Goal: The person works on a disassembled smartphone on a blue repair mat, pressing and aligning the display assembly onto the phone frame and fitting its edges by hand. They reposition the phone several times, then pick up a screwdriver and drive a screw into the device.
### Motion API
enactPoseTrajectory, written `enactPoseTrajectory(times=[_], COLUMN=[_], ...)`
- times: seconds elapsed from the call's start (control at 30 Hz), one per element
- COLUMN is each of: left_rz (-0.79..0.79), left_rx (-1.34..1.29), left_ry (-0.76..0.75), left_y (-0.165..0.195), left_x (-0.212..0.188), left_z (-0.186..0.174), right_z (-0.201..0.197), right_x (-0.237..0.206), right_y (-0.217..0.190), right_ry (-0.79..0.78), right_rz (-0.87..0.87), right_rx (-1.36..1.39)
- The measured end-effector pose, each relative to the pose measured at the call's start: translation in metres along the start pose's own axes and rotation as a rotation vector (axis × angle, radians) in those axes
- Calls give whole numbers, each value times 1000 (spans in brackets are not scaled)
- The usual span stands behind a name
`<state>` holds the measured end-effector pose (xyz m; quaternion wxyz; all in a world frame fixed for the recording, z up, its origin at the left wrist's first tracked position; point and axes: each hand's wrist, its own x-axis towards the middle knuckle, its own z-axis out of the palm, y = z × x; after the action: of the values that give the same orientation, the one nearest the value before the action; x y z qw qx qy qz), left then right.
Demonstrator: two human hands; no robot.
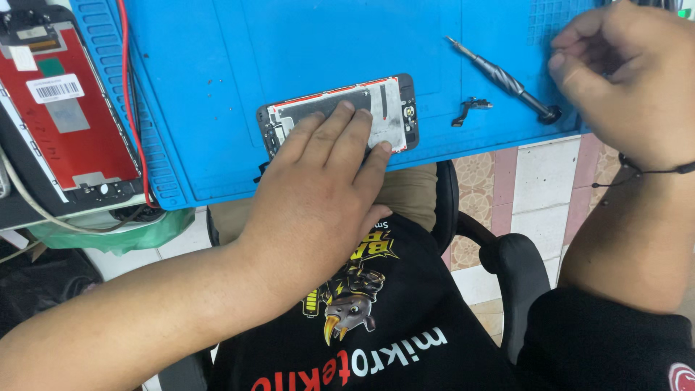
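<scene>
On the blue mat (289, 43), a phone screen (387, 108) is being pressed flat under the left hand (326, 181)'s spread fingers, best kept steady, while the right hand (622, 72)'s curled fingertips are being pinched together, contents unclear.

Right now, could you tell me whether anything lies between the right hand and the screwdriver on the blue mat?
Nothing visible does. The right hand hovers just right of the screwdriver, near its handle end, with bare blue mat between them. The small black bracket lies to the left of that handle end, out of the path.
</scene>
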<state>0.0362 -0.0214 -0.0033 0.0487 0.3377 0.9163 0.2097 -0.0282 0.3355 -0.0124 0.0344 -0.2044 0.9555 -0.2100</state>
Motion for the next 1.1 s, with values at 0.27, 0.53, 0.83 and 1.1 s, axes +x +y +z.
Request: enactPoseTrajectory(times=[0.27,0.53,0.83,1.1], left_rz=[-14,-15,-18,-10], left_rx=[30,44,73,58], left_ry=[-20,-16,-13,-2], left_y=[6,3,1,-1], left_x=[1,-3,-7,-7], left_z=[0,0,2,1], right_z=[-9,26,39,44], right_x=[17,49,57,54], right_y=[-61,-112,-114,-115], right_ry=[-100,-297,-240,-185], right_rz=[236,148,0,-43], right_rx=[537,523,336,287])
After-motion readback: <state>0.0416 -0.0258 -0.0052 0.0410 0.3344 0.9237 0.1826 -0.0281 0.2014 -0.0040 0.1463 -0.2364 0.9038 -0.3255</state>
